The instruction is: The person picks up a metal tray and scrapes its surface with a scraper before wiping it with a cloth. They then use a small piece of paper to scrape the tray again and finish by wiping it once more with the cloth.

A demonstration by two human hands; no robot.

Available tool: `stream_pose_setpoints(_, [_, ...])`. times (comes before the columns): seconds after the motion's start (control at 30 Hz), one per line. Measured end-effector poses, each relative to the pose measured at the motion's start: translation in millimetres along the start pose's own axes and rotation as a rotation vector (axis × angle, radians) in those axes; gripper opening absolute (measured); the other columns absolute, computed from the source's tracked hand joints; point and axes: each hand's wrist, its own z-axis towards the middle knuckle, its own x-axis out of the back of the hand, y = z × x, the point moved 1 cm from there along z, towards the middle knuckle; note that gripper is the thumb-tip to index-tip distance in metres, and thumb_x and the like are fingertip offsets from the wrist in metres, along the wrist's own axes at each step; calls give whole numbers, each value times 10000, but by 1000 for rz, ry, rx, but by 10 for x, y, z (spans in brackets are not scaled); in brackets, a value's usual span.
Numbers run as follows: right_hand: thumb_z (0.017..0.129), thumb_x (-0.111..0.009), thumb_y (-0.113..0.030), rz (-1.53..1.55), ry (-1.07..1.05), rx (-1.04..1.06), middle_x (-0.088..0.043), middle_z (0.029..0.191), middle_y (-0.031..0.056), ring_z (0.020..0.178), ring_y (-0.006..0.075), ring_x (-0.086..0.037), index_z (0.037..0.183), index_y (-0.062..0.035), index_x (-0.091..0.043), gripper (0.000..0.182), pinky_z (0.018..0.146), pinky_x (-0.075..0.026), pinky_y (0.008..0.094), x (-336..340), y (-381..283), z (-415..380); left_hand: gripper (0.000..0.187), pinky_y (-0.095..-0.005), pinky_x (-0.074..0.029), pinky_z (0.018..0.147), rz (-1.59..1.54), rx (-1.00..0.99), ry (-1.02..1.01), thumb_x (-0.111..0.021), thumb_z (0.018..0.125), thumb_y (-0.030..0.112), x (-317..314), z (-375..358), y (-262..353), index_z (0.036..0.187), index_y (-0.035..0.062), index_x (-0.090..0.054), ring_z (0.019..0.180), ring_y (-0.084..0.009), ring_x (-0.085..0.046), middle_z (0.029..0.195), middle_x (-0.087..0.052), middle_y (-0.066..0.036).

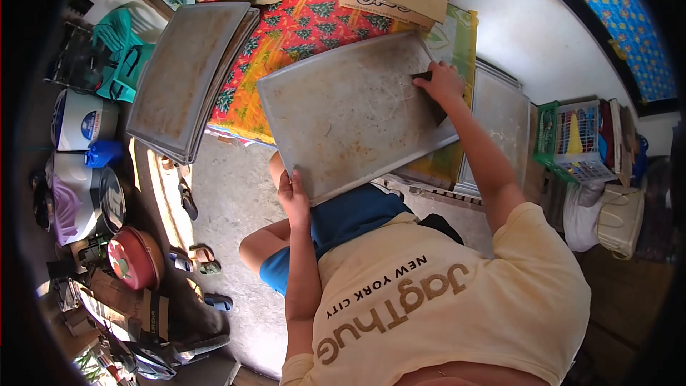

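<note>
A large grey metal tray point(350, 111) with brownish stains lies tilted across my lap and the table edge. My left hand point(293, 196) grips the tray's near left corner, thumb on top. At the tray's right side my right hand point(444, 86) is closed on a dark flat piece point(423, 77), which lies against the tray's surface. Part of this piece is hidden under the hand. A stack of similar trays point(189, 75) stands on the left of the table, and more trays point(496, 125) lie to the right.
The table has a red and yellow patterned cloth point(304, 25). Cardboard boxes point(389, 3) stand at its back. Green chairs point(125, 50), a red basin point(132, 261) and slippers point(204, 254) are on the left. Baskets point(572, 136) stand on the right.
</note>
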Motion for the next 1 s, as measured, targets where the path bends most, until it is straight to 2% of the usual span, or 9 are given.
stream_pose_setpoints(0.07, [776,-729,-570,-5,-28,-58,-610,1194,57,1184,290,-547,1109,-150,-659,541,890,-519,463,62,-8,59,271,-256,-452,805,-7,-8,5,-547,1016,208,8,-17,19,1143,-17,-629,866,-89,-548,934,-659,-30])
stream_pose_setpoints(0.17, [777,-729,-568,-41,19,154,-612,1193,60,1182,294,-547,1118,-144,-663,548,899,-517,453,-110,-197,-74,272,-255,-453,811,-6,-21,-1,-549,1016,211,12,10,-35,1145,-15,-631,870,-90,-552,941,-663,-31])
stream_pose_setpoints(0.27, [775,-735,-564,-22,12,16,-632,1185,65,1153,292,-572,1144,-145,-669,563,868,-535,425,-29,-104,60,274,-256,-454,815,-28,-25,10,-551,1017,214,3,7,-38,1141,-15,-634,874,-92,-554,945,-665,-31])
stream_pose_setpoints(0.47, [767,-744,-552,-11,13,154,-630,1181,69,1159,285,-565,1133,-126,-668,567,866,-536,423,-27,-354,-150,284,-262,-452,842,-13,5,-3,-554,1016,222,23,1,-71,1145,-17,-635,913,-99,-562,979,-669,-38])
stream_pose_setpoints(0.57, [757,-754,-546,27,11,41,-628,1176,67,1166,283,-560,1132,-124,-668,571,860,-538,428,12,-275,-14,299,-264,-449,863,-21,8,-5,-555,1014,225,40,10,-68,1167,-22,-629,936,-103,-566,1004,-671,-42])
stream_pose_setpoints(0.67, [750,-756,-551,-96,46,251,-627,1173,70,1173,289,-554,1135,-120,-665,585,863,-537,431,-69,-497,-164,278,-260,-457,820,-27,-15,7,-551,1018,210,25,5,-94,1152,-19,-632,892,-94,-559,963,-671,-35])
stream_pose_setpoints(0.87, [746,-749,-567,0,-38,199,-625,1173,81,1161,300,-561,1130,-153,-667,570,851,-540,441,-38,-365,14,304,-265,-447,856,-21,-1,4,-558,1008,234,17,5,-60,1158,-20,-633,921,-99,-560,997,-670,-42])
stream_pose_setpoints(0.97, [740,-755,-561,33,-35,380,-625,1180,75,1152,307,-567,1131,-166,-669,562,858,-536,447,-157,-582,-213,296,-254,-445,824,12,5,-8,-558,1010,230,52,7,-77,1154,-17,-633,890,-90,-548,964,-660,-31])
stream_pose_setpoints(1.0, [739,-756,-558,59,-44,331,-625,1174,73,1149,309,-568,1128,-164,-669,561,861,-533,447,-148,-601,-198,289,-245,-443,800,8,-4,-2,-557,1013,223,42,17,-92,1150,-20,-632,863,-84,-537,937,-651,-21])
